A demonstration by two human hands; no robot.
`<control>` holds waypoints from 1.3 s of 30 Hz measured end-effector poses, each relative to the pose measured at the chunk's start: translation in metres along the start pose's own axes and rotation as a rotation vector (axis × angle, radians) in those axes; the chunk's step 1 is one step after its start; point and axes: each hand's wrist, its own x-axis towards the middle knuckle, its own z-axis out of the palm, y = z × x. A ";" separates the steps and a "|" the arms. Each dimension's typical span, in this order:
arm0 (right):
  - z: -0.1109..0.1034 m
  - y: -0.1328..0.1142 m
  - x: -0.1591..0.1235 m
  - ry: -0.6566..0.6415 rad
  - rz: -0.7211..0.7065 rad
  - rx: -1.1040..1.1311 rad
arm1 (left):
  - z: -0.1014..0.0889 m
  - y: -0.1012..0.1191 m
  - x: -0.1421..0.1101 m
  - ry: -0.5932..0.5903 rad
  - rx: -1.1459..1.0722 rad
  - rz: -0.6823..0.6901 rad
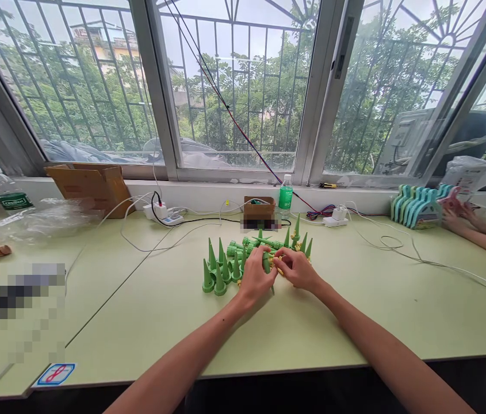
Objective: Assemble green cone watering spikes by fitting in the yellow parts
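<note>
My left hand is closed around a green cone-shaped spike, tilted with its tip toward the table's front. Thumb and fingers of my right hand pinch at a small yellow part beside that spike; the fingers partly hide it. Several green spikes stand upright on their wide round bases to the left of my hands. More green spikes lie in a heap behind. Past my right hand, other spikes stand with yellow pieces near their bases.
Behind the heap are a small brown box and a green-labelled bottle. Cables and a power strip run along the back. At far right another person's hands touch a pink piece beside teal hanger-like pieces. A cardboard box stands back left.
</note>
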 end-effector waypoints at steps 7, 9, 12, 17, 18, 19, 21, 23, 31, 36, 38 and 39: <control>0.001 0.003 0.003 0.046 -0.014 -0.076 | 0.000 0.001 0.000 -0.026 0.005 -0.002; 0.001 0.003 0.003 0.043 0.002 -0.063 | 0.000 0.001 0.000 -0.013 0.001 0.002; 0.000 0.000 0.001 0.011 0.012 -0.015 | -0.001 0.002 0.000 0.000 -0.004 0.002; 0.000 -0.002 0.000 -0.004 -0.006 -0.013 | -0.001 0.002 -0.001 -0.005 -0.001 0.003; 0.000 -0.001 0.001 -0.001 -0.013 -0.028 | 0.000 0.003 -0.001 -0.011 0.000 0.003; 0.000 -0.001 0.001 0.005 -0.018 -0.043 | 0.000 0.003 -0.001 -0.017 -0.001 0.001; 0.001 0.001 0.002 0.022 -0.022 -0.070 | 0.000 0.002 -0.001 -0.023 -0.003 -0.003; 0.000 0.001 0.002 0.039 -0.012 -0.077 | 0.000 0.002 -0.001 -0.016 -0.007 -0.006; -0.001 -0.003 0.000 -0.008 -0.004 -0.005 | -0.002 0.003 -0.001 0.005 -0.003 -0.004; 0.000 0.000 0.001 -0.003 -0.029 -0.034 | -0.002 0.004 -0.001 -0.022 -0.002 -0.012; 0.001 0.002 0.002 0.008 -0.041 -0.056 | -0.001 0.004 -0.001 -0.031 -0.001 -0.012; 0.001 0.002 0.003 0.013 -0.042 -0.066 | -0.001 0.003 -0.001 -0.033 -0.003 -0.009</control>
